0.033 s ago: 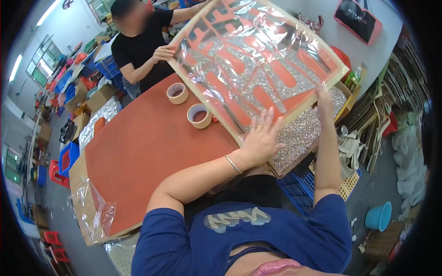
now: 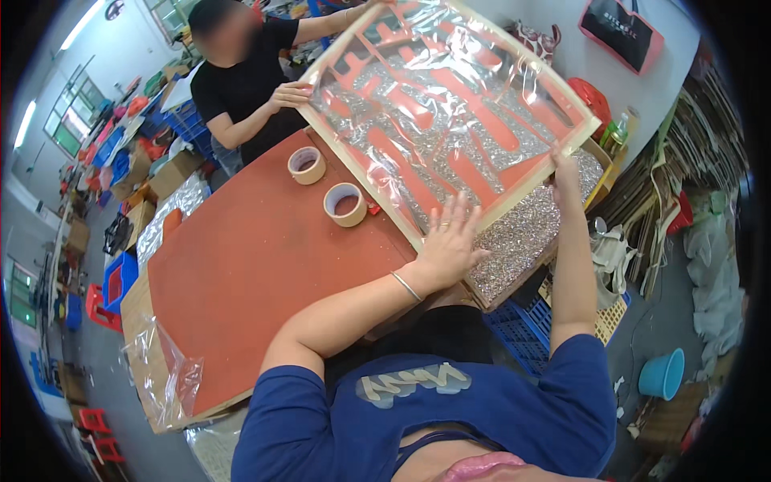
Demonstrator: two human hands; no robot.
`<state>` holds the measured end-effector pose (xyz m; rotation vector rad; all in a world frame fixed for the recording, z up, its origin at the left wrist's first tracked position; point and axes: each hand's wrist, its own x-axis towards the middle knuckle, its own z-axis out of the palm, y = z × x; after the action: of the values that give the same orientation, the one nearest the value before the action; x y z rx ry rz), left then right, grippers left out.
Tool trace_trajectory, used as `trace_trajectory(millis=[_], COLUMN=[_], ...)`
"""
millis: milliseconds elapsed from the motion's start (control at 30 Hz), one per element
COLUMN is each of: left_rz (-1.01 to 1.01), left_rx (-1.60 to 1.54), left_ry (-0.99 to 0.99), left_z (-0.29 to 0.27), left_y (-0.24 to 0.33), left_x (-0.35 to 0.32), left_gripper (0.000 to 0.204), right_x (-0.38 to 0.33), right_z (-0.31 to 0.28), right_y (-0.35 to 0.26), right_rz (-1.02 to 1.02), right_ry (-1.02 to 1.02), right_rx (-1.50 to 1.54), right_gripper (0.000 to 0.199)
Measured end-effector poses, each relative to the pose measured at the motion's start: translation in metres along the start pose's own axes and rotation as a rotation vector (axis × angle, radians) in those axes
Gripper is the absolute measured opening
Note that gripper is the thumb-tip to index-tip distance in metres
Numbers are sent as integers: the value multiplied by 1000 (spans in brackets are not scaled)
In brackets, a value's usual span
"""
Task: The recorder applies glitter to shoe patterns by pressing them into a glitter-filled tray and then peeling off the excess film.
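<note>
A large pale-edged frame (image 2: 321, 128) is held tilted over a tray of loose glittering stones (image 2: 514, 253). Clear, shiny film covers it, and red shapes (image 2: 401, 173) show among sparkling patches. My left hand (image 2: 451, 251), wearing a ring and a bracelet, lies with fingers stretched out against the near edge of the frame. At the right corner, my right hand (image 2: 565, 175) grips the frame's edge; part of its fingers is hidden. Across the table a person in black holds the far side, one hand (image 2: 289, 95) on the left edge.
Two tape rolls (image 2: 307, 165) stand on the red tabletop (image 2: 265, 257), left of the frame. Crumpled clear plastic (image 2: 177, 373) hangs at its near left corner. Below the tray are blue crates (image 2: 518, 329); a light-blue bucket (image 2: 662, 374) and stacked sheets (image 2: 683, 153) are at the right.
The frame has shifted slightly and its tilt has changed, so the red shapes look longer. My left hand's fingers have drawn closer together; my right hand keeps its corner.
</note>
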<state>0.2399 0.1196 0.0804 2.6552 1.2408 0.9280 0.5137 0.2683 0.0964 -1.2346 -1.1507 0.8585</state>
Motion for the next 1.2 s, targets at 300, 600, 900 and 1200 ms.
trace_trajectory(millis=[300, 600, 900, 1200], left_rz=[-198, -309, -670, -622], left_rx=[190, 297, 116, -1488], left_ry=[-417, 52, -233, 260], left_z=[66, -38, -79, -26], left_y=[-85, -131, -191, -133], left_x=[4, 7, -47, 10], left_gripper=[65, 46, 28, 29], right_x=[72, 33, 18, -64], right_z=[-9, 13, 65, 178], right_y=[108, 95, 61, 33], right_rz=[257, -697, -249, -871], right_ry=[222, 453, -96, -570], right_rx=[-980, -996, -1309, -291], right_gripper=[38, 45, 32, 96])
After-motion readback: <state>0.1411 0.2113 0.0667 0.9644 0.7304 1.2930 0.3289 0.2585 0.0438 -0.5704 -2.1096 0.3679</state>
